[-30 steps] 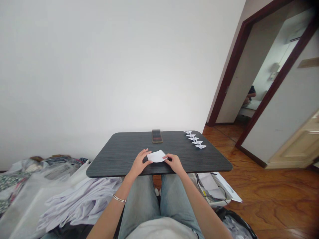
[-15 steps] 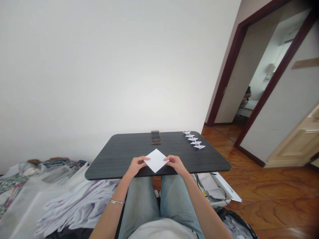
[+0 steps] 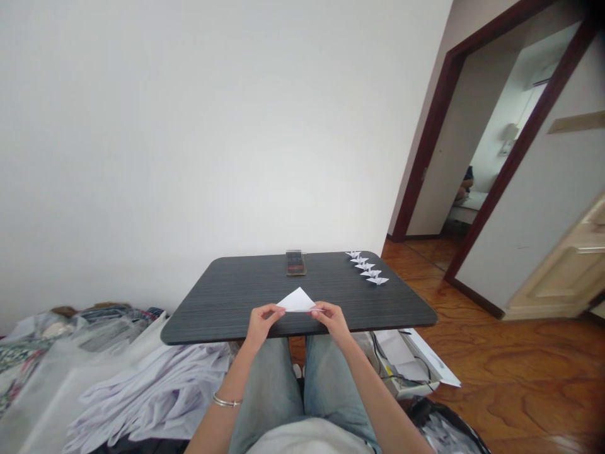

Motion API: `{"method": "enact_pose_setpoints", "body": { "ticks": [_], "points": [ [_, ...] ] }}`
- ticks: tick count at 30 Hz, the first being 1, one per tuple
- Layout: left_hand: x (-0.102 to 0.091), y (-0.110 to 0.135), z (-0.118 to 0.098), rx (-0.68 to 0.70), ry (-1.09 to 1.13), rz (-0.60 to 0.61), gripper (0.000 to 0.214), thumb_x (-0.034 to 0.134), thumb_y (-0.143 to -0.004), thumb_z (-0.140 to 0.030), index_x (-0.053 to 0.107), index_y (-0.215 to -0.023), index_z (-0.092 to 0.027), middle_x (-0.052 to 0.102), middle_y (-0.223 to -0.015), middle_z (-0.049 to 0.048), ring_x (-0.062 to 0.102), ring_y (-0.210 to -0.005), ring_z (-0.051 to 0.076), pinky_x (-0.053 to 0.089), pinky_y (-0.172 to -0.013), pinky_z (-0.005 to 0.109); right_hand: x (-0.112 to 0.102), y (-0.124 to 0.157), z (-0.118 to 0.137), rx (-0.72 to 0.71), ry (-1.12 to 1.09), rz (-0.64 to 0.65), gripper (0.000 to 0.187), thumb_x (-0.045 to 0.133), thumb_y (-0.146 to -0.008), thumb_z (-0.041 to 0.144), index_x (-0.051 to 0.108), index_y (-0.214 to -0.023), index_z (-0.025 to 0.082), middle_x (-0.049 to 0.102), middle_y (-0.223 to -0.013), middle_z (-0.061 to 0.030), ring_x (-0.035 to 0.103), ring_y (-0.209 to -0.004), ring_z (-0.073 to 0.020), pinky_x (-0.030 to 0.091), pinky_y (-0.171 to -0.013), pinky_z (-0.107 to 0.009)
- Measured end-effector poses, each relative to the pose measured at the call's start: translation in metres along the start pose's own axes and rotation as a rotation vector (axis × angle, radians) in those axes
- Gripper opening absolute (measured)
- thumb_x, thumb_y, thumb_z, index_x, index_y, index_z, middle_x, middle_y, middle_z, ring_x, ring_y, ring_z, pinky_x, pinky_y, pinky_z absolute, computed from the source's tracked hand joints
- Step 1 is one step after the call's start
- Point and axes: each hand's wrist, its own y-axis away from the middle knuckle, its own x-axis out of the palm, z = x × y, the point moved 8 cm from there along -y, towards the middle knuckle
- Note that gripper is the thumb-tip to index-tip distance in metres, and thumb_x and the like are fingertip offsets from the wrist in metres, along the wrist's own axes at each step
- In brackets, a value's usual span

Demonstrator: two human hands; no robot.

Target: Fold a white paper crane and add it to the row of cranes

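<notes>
Paper [image 3: 297,301] now triangular, between left hand [image 3: 259,325] and right hand [image 3: 333,320]

White paper [image 3: 297,302] folded into a triangle, point up, held above dark tabletop

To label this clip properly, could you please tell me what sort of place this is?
Probably a room in a home: clothes are piled beside a dark table, on a wooden floor.

Free passage: the dark wood-grain tabletop [image 3: 222,302] runs from the folded white paper [image 3: 297,302] to the far edge. The dark rectangular object [image 3: 295,263] obstructs mid-edge, the paper cranes [image 3: 366,268] obstruct the right, and the wall [image 3: 236,157] bounds beyond.
</notes>
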Motion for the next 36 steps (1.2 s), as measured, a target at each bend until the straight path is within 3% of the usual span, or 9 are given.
{"method": "enact_pose_setpoints", "body": {
  "ticks": [5, 13, 16, 19, 23, 27, 29, 36],
  "points": [
    [0.007, 0.018, -0.019, 0.037, -0.004, -0.075, 0.018, 0.065, -0.070, -0.031, 0.065, -0.063, -0.014, 0.067, -0.068, 0.0032, 0.061, -0.068, 0.017, 0.046, -0.067, 0.026, 0.007, 0.018, 0.024, 0.004, -0.044, -0.090, 0.016, 0.071, -0.067, 0.035, 0.068, -0.070, 0.020, 0.068, -0.075, -0.0032, 0.063, -0.070, -0.0188, 0.046, -0.062, -0.028],
    [-0.003, 0.046, -0.089, 0.320, -0.221, -0.201, 0.010, 0.063, -0.074, -0.024, 0.068, -0.069, -0.017, 0.067, -0.078, 0.0038, 0.062, -0.072, 0.016, 0.047, -0.065, 0.026, 0.010, 0.034, 0.059, 0.023, -0.118, -0.236, 0.019, 0.076, -0.060, 0.031, 0.063, -0.069, 0.019, 0.069, -0.080, -0.0029, 0.064, -0.069, -0.0175, 0.048, -0.063, -0.027],
    [-0.005, 0.055, -0.109, 0.429, -0.284, -0.252, 0.006, 0.063, -0.073, -0.021, 0.069, -0.072, -0.019, 0.067, -0.078, 0.0038, 0.062, -0.073, 0.017, 0.048, -0.067, 0.027, 0.013, 0.036, 0.067, -0.001, -0.121, -0.215, 0.019, 0.074, -0.062, 0.028, 0.062, -0.073, 0.020, 0.069, -0.079, -0.0024, 0.063, -0.070, -0.0173, 0.048, -0.063, -0.027],
    [-0.003, 0.059, -0.119, 0.451, -0.295, -0.226, 0.008, 0.062, -0.074, -0.020, 0.070, -0.072, -0.021, 0.068, -0.080, 0.0041, 0.063, -0.074, 0.017, 0.048, -0.067, 0.027, 0.015, 0.037, 0.074, -0.022, -0.093, -0.187, 0.017, 0.075, -0.060, 0.027, 0.062, -0.069, 0.020, 0.068, -0.085, -0.0038, 0.062, -0.075, -0.0190, 0.048, -0.065, -0.028],
    [-0.002, 0.059, -0.119, 0.386, -0.247, -0.171, 0.007, 0.066, -0.071, -0.025, 0.071, -0.074, -0.022, 0.069, -0.082, 0.0042, 0.063, -0.073, 0.018, 0.049, -0.067, 0.027, 0.014, 0.039, 0.084, -0.065, -0.057, -0.201, 0.015, 0.075, -0.061, 0.027, 0.063, -0.063, 0.020, 0.068, -0.082, -0.0047, 0.061, -0.075, -0.0194, 0.047, -0.067, -0.029],
    [-0.004, 0.056, -0.108, 0.338, -0.140, -0.107, 0.034, 0.077, -0.058, -0.028, 0.071, -0.092, -0.022, 0.070, -0.091, 0.0046, 0.063, -0.078, 0.020, 0.049, -0.068, 0.026, 0.014, 0.041, 0.090, -0.090, -0.032, -0.199, 0.014, 0.074, -0.063, 0.028, 0.063, -0.062, 0.019, 0.067, -0.080, -0.0050, 0.060, -0.074, -0.0193, 0.046, -0.065, -0.028],
    [-0.008, 0.054, -0.100, 0.300, -0.072, -0.112, 0.041, 0.077, -0.058, -0.026, 0.068, -0.098, -0.022, 0.069, -0.093, 0.0044, 0.063, -0.080, 0.019, 0.050, -0.069, 0.026, 0.014, 0.042, 0.091, -0.090, -0.027, -0.198, 0.014, 0.074, -0.062, 0.027, 0.063, -0.061, 0.019, 0.067, -0.078, -0.0046, 0.059, -0.073, -0.0190, 0.046, -0.063, -0.027],
    [-0.008, 0.053, -0.100, 0.284, 0.062, -0.086, 0.004, 0.069, -0.068, -0.019, 0.067, -0.070, -0.017, 0.069, -0.084, 0.0049, 0.062, -0.079, 0.019, 0.048, -0.070, 0.026, 0.017, 0.045, 0.097, -0.085, -0.048, -0.184, 0.013, 0.073, -0.064, 0.027, 0.063, -0.061, 0.019, 0.067, -0.076, -0.0030, 0.058, -0.067, -0.0164, 0.045, -0.058, -0.025]
  ]
}}
